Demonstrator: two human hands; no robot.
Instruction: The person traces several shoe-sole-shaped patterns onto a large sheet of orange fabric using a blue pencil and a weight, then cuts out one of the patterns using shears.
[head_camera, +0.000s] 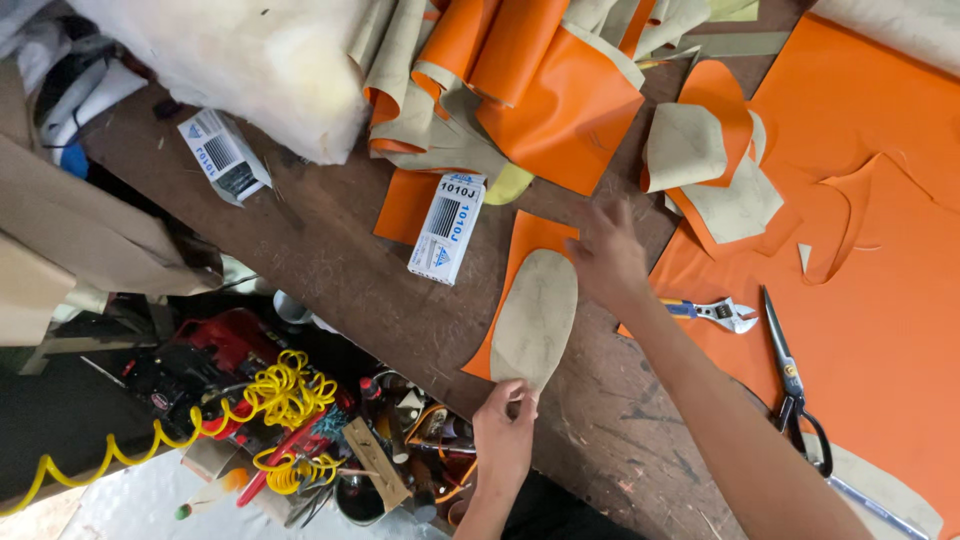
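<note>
Plainly, the trouble starts at the lower left of the frame, where a coiled yellow air hose (285, 395) and a crowded bin of hand tools (400, 450) sit below the edge of the dark scuffed wooden workbench (330, 260); anything nudged off that edge would likely drop into the clutter. Near the centre, the left hand (503, 437) pinches the near tip of a beige sole-shaped paper pattern (535, 320), fingers closed on it, and the pattern lies flat on a matching orange vinyl cut-out (525, 245). Pattern and vinyl look thin and limp, so I judge a one-ended grip could let the pattern slide askew over the slick orange piece. Just right of it, the right hand (608, 258) hovers with fingers spread loose, holding nothing, its tips over the cut-out's upper edge. Further right, a small adjustable wrench (722, 313) and long black-handled shears (790, 375) rest on a large orange vinyl sheet (880, 270); a careless forearm could catch the blades.
</note>
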